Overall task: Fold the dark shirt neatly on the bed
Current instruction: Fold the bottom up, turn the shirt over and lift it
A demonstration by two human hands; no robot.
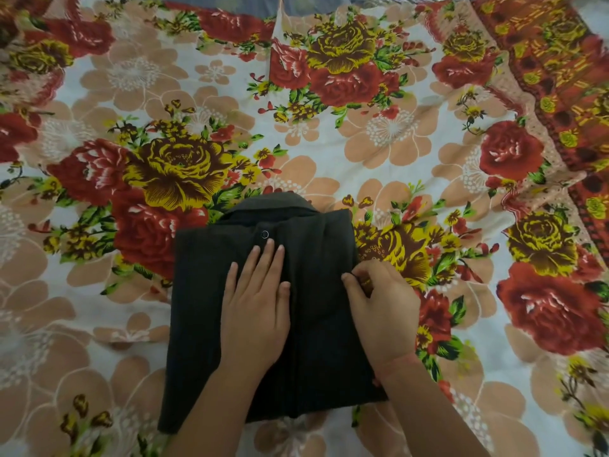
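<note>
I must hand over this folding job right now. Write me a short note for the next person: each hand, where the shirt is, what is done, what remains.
Left hand: flat, palm down, pressing the middle of the dark shirt.
Right hand: fingers curled, pinching the fabric at the shirt's right edge.
Shirt: lies on the floral bedsheet, collar pointing away, a snap button just below it.
Done: the sides appear folded in, giving a narrow rectangle.
Left: probably smooth the right edge, then fold the bottom up toward the collar.

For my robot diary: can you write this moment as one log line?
dark shirt folded on bed | left hand flat on it | right hand pinching edge
</note>
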